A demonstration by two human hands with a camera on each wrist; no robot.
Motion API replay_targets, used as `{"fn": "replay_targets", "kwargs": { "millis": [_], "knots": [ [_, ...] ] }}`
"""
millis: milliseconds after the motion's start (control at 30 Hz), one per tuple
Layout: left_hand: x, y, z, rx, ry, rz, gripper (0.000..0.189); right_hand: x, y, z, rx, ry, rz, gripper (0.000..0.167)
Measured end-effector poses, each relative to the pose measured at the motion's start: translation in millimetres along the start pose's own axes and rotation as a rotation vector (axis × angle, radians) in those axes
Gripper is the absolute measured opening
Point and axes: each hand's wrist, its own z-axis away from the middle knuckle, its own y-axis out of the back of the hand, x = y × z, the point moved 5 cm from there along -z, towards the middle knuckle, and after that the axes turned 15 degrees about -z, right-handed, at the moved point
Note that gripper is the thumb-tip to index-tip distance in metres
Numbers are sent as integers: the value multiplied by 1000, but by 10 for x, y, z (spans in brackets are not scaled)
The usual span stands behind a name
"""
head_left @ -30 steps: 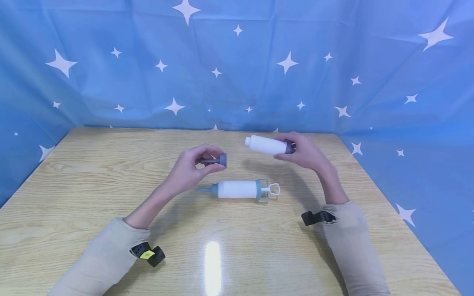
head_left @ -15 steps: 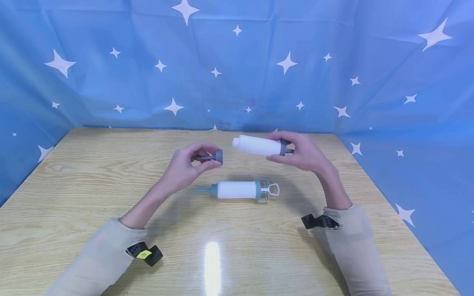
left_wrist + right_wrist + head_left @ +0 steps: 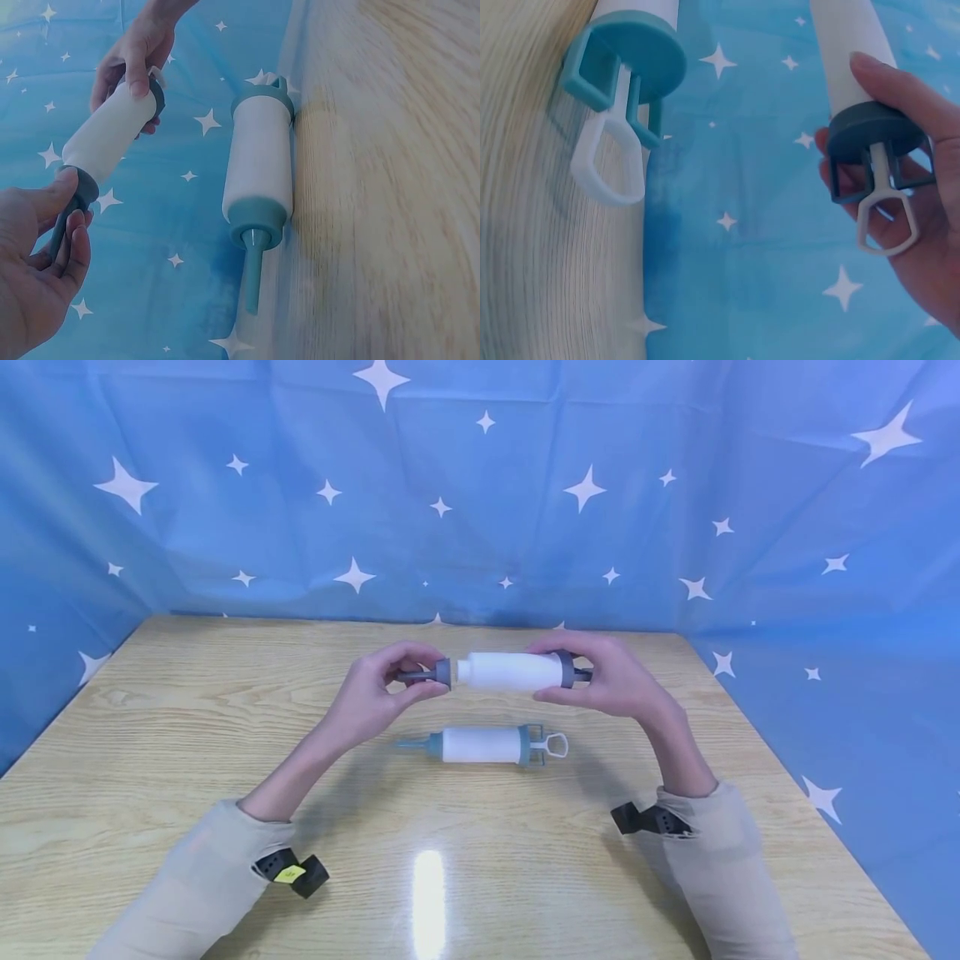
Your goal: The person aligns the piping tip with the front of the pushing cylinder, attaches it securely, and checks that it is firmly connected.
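Note:
My left hand (image 3: 371, 689) pinches a dark grey nozzle cap (image 3: 442, 673) between thumb and fingers, its thin spout lying back into the hand. My right hand (image 3: 611, 681) grips a white syringe barrel (image 3: 506, 671) near its dark grey end collar (image 3: 874, 127); a white ring handle (image 3: 889, 225) shows behind the collar in the right wrist view. Barrel neck and cap face each other in line. A slight gap shows from the head; the left wrist view cannot tell whether they touch. Below both hands lies a whole syringe (image 3: 480, 744) with teal ends, spout pointing left.
The wooden table (image 3: 225, 710) bears the teal-ended syringe. A blue curtain (image 3: 480, 527) with white stars hangs behind and along the sides. Black wrist cameras sit on both sleeves.
My right hand has brought the barrel left and levelled it, so its neck is now close to the cap. My left hand has shifted slightly left and up. The teal-ended syringe stays put.

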Motion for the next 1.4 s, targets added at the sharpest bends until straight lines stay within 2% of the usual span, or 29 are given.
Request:
{"fn": "replay_targets", "kwargs": {
  "millis": [333,933,1200,1400],
  "knots": [
    [44,-53,6,-14,-30,27,31,-60,-84,1,2,37,0,50],
    [21,-50,18,-12,31,57,30,-143,-119,-35,24,102,48,52],
    [6,-80,17,-43,44,138,26,-170,-126,-34,30,127,64,52],
    [-7,-95,18,-38,51,134,22,-174,-137,-42,40,143,75,51]
  ]
}}
